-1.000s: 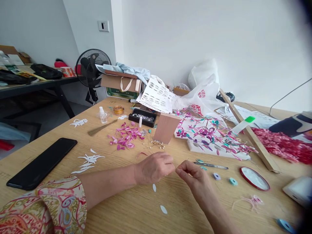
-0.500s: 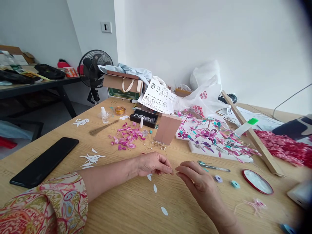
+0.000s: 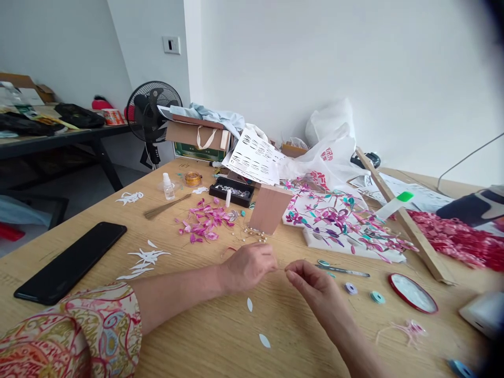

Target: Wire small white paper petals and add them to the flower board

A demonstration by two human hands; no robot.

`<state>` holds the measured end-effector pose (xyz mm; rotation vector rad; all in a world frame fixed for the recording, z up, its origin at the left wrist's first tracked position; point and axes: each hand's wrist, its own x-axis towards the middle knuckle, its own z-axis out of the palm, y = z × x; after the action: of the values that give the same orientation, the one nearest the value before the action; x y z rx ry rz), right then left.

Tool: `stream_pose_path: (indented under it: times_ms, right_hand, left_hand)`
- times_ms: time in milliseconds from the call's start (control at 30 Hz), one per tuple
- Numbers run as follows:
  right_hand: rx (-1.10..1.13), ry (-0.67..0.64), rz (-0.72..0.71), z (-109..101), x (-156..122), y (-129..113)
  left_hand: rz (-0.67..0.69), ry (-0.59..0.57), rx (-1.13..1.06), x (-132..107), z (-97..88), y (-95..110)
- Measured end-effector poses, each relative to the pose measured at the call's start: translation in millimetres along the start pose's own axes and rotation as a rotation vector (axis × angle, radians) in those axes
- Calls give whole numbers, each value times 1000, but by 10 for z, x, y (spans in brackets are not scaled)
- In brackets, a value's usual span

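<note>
- Both hands up over the worktop, left and right facing each other. Grip pinched on both sides, fingertips together, a thin strand strung across the small gap; too fine from here to say whether thread or wire.
- Done, by my reading: the pink, purple and teal flower sprays, made up with stems, lying on a white sheet beyond my right hand.
- Left over, I judge: a loose heap of pink petals, unjoined, past my left hand. Piece between my fingers looks barely begun; no petal shows on it.
- Two white leaf shapes lie just below my hands, apart from each other; slim white cutouts beyond my left forearm.
- Upright wooden block stands ahead, between petals and sprays, screening what is behind it. Pearly beads at its foot.
- Right side crowded: slim tool, lilac spool, mint spool, red-rimmed disc.
- Black phone far left, well apart.
</note>
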<state>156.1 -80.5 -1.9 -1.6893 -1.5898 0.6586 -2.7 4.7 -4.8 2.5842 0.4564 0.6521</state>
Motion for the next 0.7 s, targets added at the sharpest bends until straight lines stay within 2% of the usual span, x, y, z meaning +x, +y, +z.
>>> stream_pose_path:
  times_ms: [100,167,267,400,467,533,600,700]
  right_hand:
    - [-163,76,-229,-90,-12,-2]
    - [-277,70,-386,-124,-23,-18]
    - [-347,48,-519,-116,-29,-41]
    - [-355,26,-573,-88,-31,-71]
    - [-345,15,-565,-87,-39,-95]
    - [-336,11,-510,-82,-52,-120]
    - [-303,25,-389,-62,-60,-135]
    - [-160,44,-110,-4,-54,-115]
  left_hand:
    - [-386,-45,-535,36,5,-31]
    - [-575,-117,-858,42,3,-38]
    - [-673,-185,-1115,22,6,-40]
    - [-655,-228,-1200,2,27,-40]
    - [-625,-237,-1140,7,29,-30]
    - [-517,-198,-925,17,18,-10]
    - [-271,-134,-543,20,0,18]
    - [150,-43,60,-1,-17,54]
